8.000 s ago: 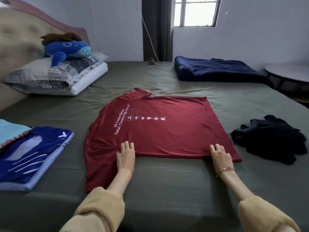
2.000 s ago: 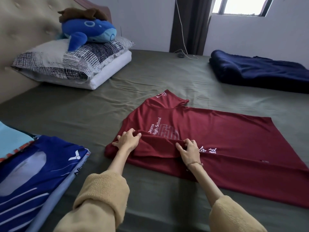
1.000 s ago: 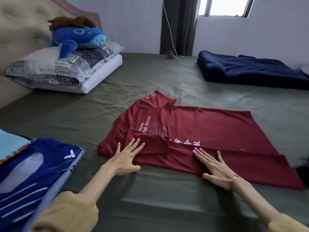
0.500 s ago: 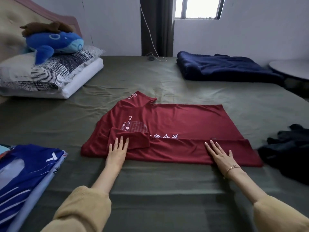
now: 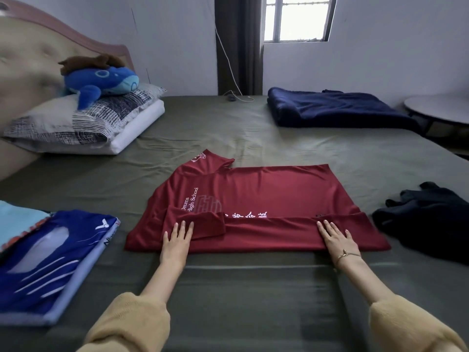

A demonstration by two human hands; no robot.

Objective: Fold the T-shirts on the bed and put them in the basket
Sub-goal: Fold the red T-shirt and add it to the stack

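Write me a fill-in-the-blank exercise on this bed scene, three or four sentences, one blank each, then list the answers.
1. Both hands, the left hand and the right hand, press flat on the ____ T-shirt.
2. The blue plush whale lies on the ____.
3. A bracelet is worn on the ____ wrist.
4. The crumpled black garment lies to the ____ of the T-shirt.

Answers: red; pillows; right; right

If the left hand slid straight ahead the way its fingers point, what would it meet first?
The left hand lies flat on the red T-shirt, fingers pointing away. It would likely first cross the folded-in sleeve edge, then the white print.
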